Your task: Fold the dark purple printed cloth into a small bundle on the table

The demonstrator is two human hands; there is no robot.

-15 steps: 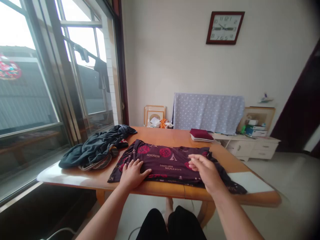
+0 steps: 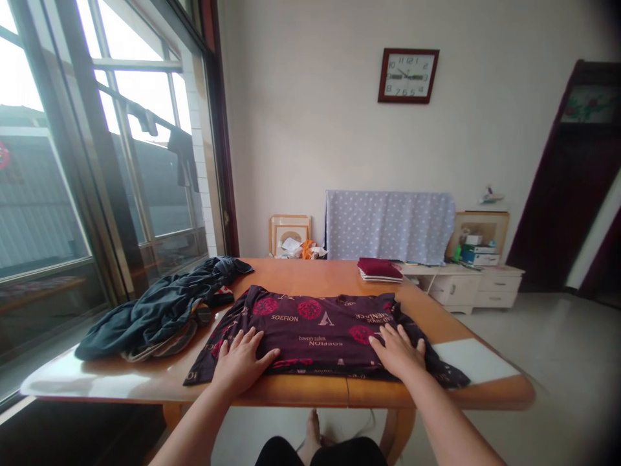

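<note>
A dark purple shirt with red round patterns and pale lettering lies spread on the wooden table, its sleeves reaching out to both sides. My left hand rests flat on the left part of the shirt, fingers spread. On the right part, my right hand lies palm down with its fingers apart. Neither hand grips the cloth.
A heap of dark clothes lies on the table's left. Near the far right edge sits a folded stack of maroon cloth. A white sheet is at the right corner. Beyond stands a low white cabinet.
My right hand, raised with curled fingers before, now lies flat on the shirt's right part. My left hand still rests on the left part. The view has shifted slightly.
</note>
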